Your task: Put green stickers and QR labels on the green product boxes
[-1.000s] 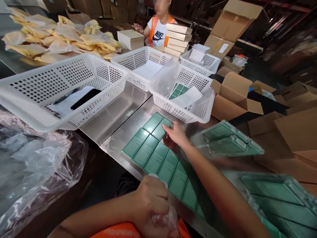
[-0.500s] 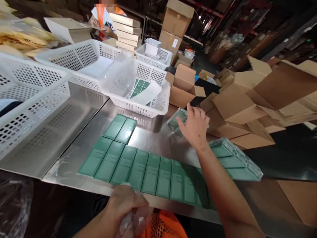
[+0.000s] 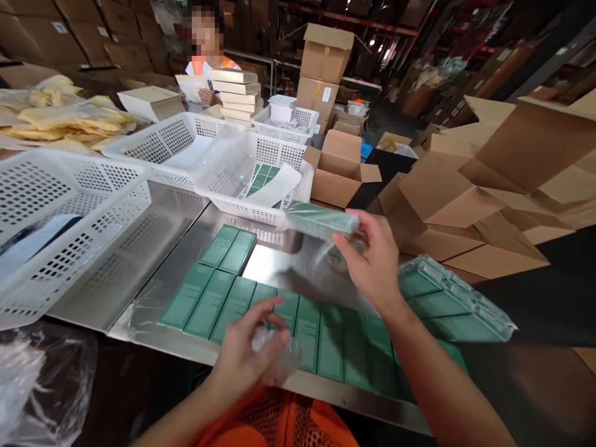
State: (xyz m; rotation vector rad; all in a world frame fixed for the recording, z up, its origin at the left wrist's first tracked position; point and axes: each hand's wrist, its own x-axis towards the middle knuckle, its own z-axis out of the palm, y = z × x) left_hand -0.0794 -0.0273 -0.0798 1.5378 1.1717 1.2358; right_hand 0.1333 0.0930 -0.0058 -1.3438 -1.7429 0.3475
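My right hand [image 3: 372, 261] holds a plastic-wrapped pack of green boxes [image 3: 321, 221] lifted above the steel table [image 3: 153, 285]. My left hand [image 3: 249, 357] is low near the table's front edge, clutching a crumpled piece of clear plastic wrap [image 3: 274, 354]. Several flat green boxes [image 3: 261, 310] lie side by side in a row on the table, with two more [image 3: 230, 248] behind the row's left end. Another wrapped pack of green boxes [image 3: 447, 301] lies to the right of my right arm.
White perforated baskets stand at the left [image 3: 69, 217] and back [image 3: 251, 180], the back one holding green boxes and a white sheet. Open cardboard boxes [image 3: 465, 186] crowd the right. A person in an orange vest [image 3: 207, 62] works beyond a stack of beige boxes [image 3: 235, 93]. Clear plastic [image 3: 41, 379] lies at lower left.
My right hand reached right to a wrapped pack and has lifted it up over the table. My left hand has risen and moved forward with the crumpled wrap.
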